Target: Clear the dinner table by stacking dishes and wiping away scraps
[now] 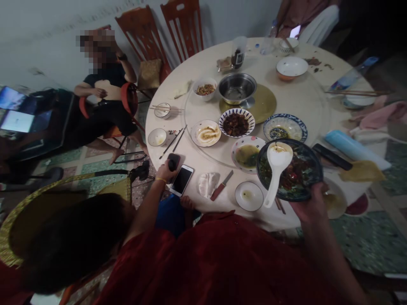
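My right hand grips the rim of a large dark bowl at the near right of the table. Leafy greens and reddish-brown food fill it, and a white ladle rests across the top, handle toward me. At the table's left edge, my left hand, a yellow band on its wrist, closes on a small dark object whose kind I cannot make out. Beside it lies a white phone with a dark screen. Further right are a crumpled white wrapper and a red-handled knife.
The round table carries a glass turntable with a steel pot, a bowl of dark meat and soup. Chopsticks lie left. A blue roll lies right. A person sits left; another's dark head is close by.
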Action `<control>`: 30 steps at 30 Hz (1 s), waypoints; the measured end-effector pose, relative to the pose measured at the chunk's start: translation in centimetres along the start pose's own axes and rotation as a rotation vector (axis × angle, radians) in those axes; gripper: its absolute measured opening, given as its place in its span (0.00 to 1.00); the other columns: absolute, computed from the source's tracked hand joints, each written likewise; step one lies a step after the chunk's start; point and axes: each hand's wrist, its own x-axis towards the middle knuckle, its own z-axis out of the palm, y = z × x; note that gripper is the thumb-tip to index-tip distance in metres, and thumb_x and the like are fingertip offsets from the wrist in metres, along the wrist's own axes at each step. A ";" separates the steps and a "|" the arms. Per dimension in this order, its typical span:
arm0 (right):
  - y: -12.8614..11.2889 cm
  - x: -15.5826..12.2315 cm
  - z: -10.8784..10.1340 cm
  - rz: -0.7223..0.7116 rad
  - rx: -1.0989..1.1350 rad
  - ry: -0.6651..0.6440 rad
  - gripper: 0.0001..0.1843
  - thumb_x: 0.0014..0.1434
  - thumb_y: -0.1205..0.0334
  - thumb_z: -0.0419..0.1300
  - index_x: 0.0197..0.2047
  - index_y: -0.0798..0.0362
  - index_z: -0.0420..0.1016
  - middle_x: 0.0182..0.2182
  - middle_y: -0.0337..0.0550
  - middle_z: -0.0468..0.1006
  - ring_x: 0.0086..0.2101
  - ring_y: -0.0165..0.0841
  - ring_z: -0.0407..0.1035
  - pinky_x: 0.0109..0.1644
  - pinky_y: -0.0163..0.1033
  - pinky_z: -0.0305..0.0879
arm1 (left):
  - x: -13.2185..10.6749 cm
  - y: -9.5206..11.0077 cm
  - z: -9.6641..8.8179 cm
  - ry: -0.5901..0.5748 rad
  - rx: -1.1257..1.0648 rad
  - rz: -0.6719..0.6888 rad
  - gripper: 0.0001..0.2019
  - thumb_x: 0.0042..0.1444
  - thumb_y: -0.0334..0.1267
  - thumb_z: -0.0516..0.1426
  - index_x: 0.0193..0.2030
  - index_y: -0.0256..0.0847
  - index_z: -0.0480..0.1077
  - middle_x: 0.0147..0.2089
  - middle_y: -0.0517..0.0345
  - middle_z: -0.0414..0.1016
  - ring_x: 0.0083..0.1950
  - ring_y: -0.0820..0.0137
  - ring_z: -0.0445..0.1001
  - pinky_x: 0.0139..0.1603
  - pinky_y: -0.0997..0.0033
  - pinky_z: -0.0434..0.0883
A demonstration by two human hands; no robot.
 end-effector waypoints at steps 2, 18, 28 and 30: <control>-0.3 0.0 0.1 0.015 0.001 -0.016 0.32 0.50 0.32 0.58 0.50 0.44 0.76 0.56 0.43 0.72 0.56 0.39 0.67 0.62 0.52 0.61 | -0.6 0.8 -1.0 0.032 -0.151 -0.041 0.38 0.49 0.45 0.60 0.66 0.37 0.51 0.50 0.41 0.73 0.50 0.56 0.75 0.50 0.61 0.70; 0.4 -0.7 0.3 0.045 0.061 0.037 0.31 0.50 0.35 0.60 0.50 0.48 0.77 0.57 0.47 0.71 0.58 0.40 0.64 0.63 0.50 0.60 | -11.8 6.6 3.8 -0.306 -1.006 -0.140 0.34 0.44 0.35 0.61 0.60 0.36 0.57 0.36 0.58 0.73 0.34 0.71 0.74 0.37 0.71 0.72; 0.6 -0.7 0.3 0.057 0.027 0.100 0.29 0.52 0.35 0.59 0.47 0.48 0.78 0.56 0.47 0.72 0.57 0.39 0.65 0.64 0.50 0.57 | -12.7 11.1 5.9 -0.409 -1.339 -0.251 0.36 0.46 0.36 0.61 0.63 0.42 0.56 0.34 0.59 0.74 0.31 0.71 0.75 0.32 0.70 0.73; 0.6 -0.7 0.1 0.062 0.034 0.126 0.29 0.52 0.35 0.58 0.47 0.48 0.78 0.56 0.47 0.73 0.58 0.40 0.65 0.63 0.52 0.59 | -13.1 11.2 6.2 -0.445 -1.387 -0.228 0.36 0.46 0.37 0.61 0.63 0.42 0.56 0.36 0.58 0.74 0.33 0.69 0.76 0.35 0.69 0.73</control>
